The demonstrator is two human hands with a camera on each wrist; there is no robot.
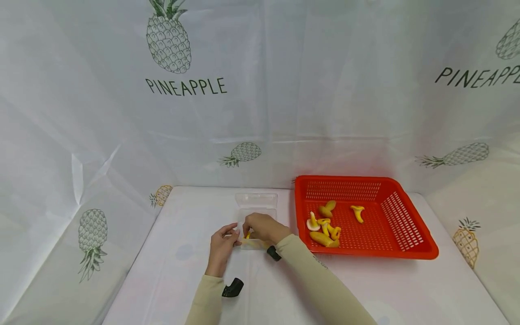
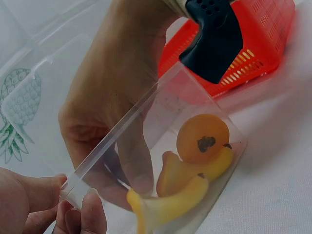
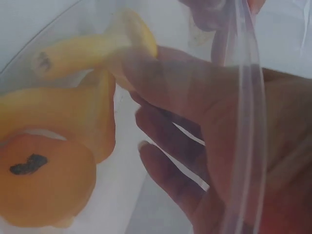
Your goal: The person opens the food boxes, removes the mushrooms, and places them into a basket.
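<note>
A clear plastic box [image 1: 255,246] stands on the table with its hinged lid [image 1: 256,200] raised at the back. My left hand [image 1: 222,246] pinches its left front rim. Inside the box, my right hand [image 1: 264,226] pinches a slim yellow mushroom [image 2: 178,207] at its flared cap. Beside it lie another yellow mushroom [image 2: 192,170] and a rounder orange-yellow mushroom [image 2: 202,139] with a dark mark, both seen through the clear wall. In the right wrist view, the thumb touches the slim mushroom [image 3: 73,56], while the wall blurs the other fingers.
To the right of the box stands a red perforated basket [image 1: 406,225]. Several yellow and brownish mushrooms [image 1: 322,239] lie in its left part, with a single yellow mushroom [image 1: 358,213] near its middle. A pineapple-print sheet [image 1: 325,90] hangs behind and around the table.
</note>
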